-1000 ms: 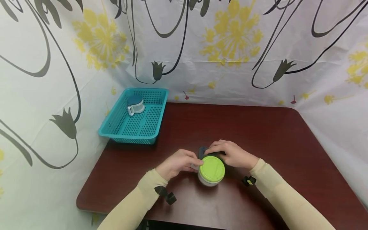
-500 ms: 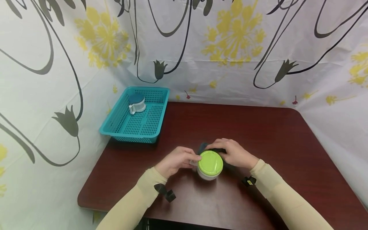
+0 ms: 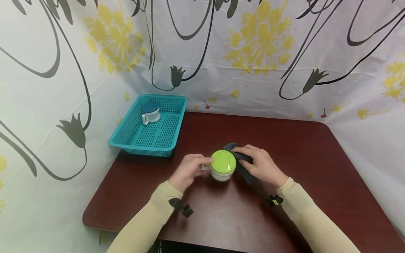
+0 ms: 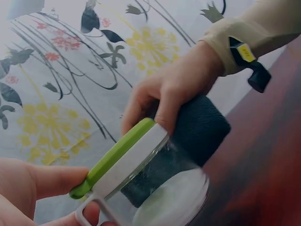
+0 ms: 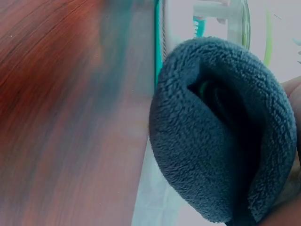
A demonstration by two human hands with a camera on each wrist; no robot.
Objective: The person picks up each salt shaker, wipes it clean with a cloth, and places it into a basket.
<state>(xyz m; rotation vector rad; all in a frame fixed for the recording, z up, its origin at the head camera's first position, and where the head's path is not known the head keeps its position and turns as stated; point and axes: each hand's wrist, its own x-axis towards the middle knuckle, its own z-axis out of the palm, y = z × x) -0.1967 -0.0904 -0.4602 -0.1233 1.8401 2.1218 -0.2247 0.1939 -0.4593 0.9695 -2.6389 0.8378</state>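
Observation:
A clear-sided jar (image 3: 223, 165) with a green lid, white collar and small handle is over the middle of the table. My left hand (image 3: 186, 171) holds it from the left, thumb at the lid's edge and a finger at the handle (image 4: 89, 207). The left wrist view shows the jar tilted, with something whitish at its base. To its right, my right hand (image 3: 262, 166) grips a folded dark blue-grey towel (image 3: 246, 173) close against the jar's side. In the right wrist view the fuzzy towel (image 5: 188, 136) hangs in a curved fold and hides most of the hand.
A turquoise plastic basket (image 3: 142, 150) stands at the table's back left corner. In it sits a similar jar (image 3: 150, 113) with a blue lid and white handle. The dark red-brown table (image 3: 284, 140) meets a flower-patterned curtain (image 3: 202, 52) at the back.
Jar and both hands have moved away from the person, the jar also a little left. More of the towel now shows below my right hand.

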